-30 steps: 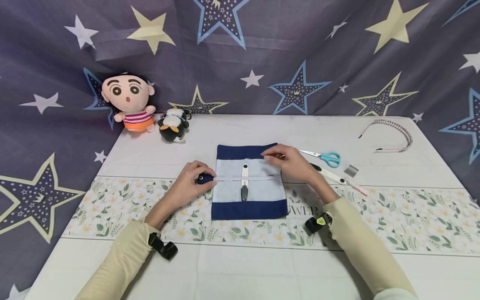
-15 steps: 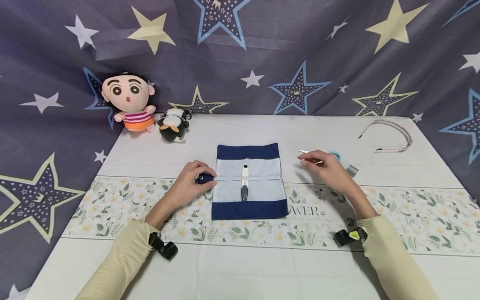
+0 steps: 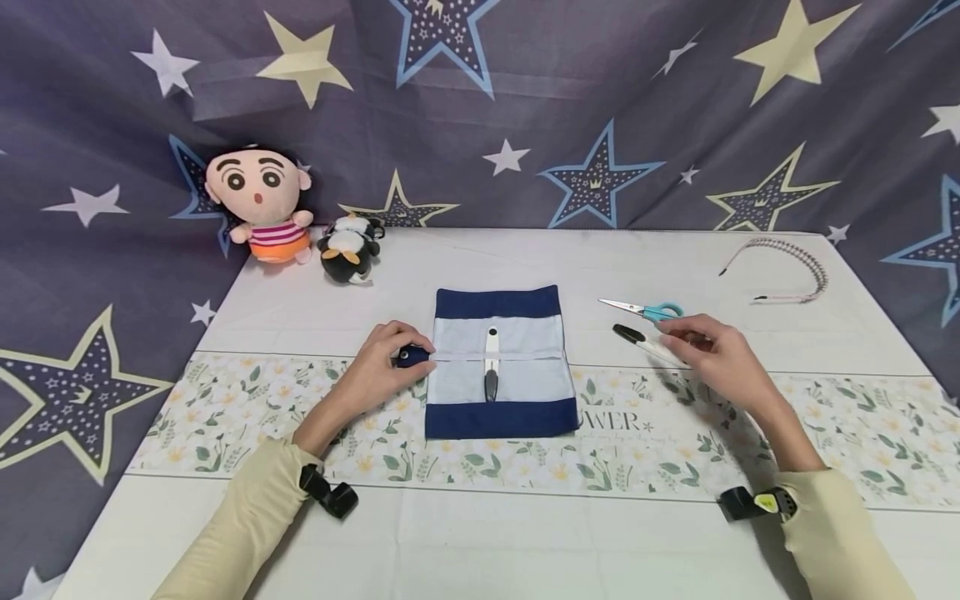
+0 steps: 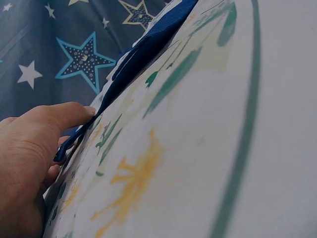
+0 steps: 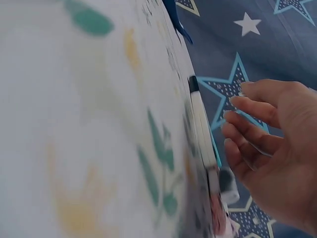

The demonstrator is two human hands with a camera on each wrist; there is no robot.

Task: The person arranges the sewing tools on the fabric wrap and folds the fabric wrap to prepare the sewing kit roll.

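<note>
In the head view, a navy-edged cloth pouch [image 3: 525, 342] lies spread flat with a pale lining. A white slim tool with a dark tip [image 3: 491, 362] lies across the thin band at its middle. My left hand [image 3: 390, 358] pinches the pouch's short navy strap [image 3: 410, 357], which has a metal snap, at the left side. To the right, my right hand [image 3: 712, 354] hovers with bent, relaxed fingers and nothing in them. It covers part of a white black-capped pen-like tool [image 3: 637, 337]. Turquoise scissors [image 3: 652, 312] lie just beyond its fingertips.
A headband [image 3: 806, 267] lies at the back right. At the back left are a plush doll [image 3: 262, 208] and a penguin toy [image 3: 348, 250]. A grey spool [image 5: 229, 184] shows beside the pen-like tool in the right wrist view. A star-patterned curtain [image 3: 510, 108] hangs behind the table.
My right hand has left the pouch's upper right edge and moved right, over the scissors, to above the pen-like tool. My left hand stays on the strap.
</note>
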